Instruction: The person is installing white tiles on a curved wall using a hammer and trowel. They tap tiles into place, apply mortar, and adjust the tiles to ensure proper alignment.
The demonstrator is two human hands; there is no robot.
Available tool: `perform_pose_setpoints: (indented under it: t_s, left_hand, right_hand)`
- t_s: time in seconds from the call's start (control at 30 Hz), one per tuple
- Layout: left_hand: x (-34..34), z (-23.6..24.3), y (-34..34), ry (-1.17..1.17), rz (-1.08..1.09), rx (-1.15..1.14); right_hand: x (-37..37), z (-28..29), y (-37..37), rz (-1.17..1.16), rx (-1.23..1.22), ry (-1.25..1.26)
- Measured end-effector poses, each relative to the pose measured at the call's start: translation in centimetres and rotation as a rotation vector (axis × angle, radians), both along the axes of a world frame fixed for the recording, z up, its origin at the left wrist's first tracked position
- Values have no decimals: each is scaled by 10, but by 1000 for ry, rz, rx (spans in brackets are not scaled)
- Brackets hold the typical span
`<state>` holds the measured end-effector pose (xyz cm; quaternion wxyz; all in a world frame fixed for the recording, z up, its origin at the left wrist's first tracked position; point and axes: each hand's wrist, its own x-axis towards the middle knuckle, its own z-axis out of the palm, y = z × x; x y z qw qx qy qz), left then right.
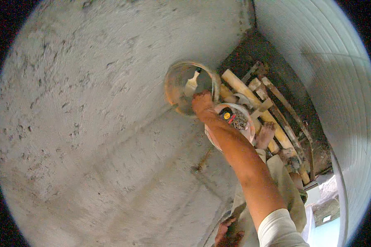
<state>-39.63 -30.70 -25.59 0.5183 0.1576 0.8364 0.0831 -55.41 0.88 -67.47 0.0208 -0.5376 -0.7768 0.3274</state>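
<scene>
My right hand (203, 102) reaches over the near rim of a round bucket (215, 84), its fingers curled closed. What they hold, if anything, is hidden below the knuckles. Beside the fist, inside the bucket, lies a flat brush (191, 84), pale with a black end. Under my right forearm stands a smaller white bucket (251, 133), which holds a tape measure (226, 115) in black and yellow, a red item, and many small grey pieces. My left hand (224, 232) shows dimly at the lower edge near my trousers; its fingers are too blurred to read.
A rough grey plastered wall (78, 82) fills the left side. Yellowish poles and wooden strips (278, 111) lie on dark ground beyond the buckets. My bare foot (266, 135) rests near them. Corrugated sheeting (338, 74) curves along the right, with a bright opening (327, 228) below.
</scene>
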Motion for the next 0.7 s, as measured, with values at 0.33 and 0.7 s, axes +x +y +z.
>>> perform_pose_setpoints:
  t_s: [0.33,0.7]
  left_hand:
    - [8,-8,-3,-43,62,88]
    - [23,-6,2,-44,-97,317]
  right_hand:
    - [-11,13,14,-81,12,-203]
    - [68,111,-18,-369,-468,241]
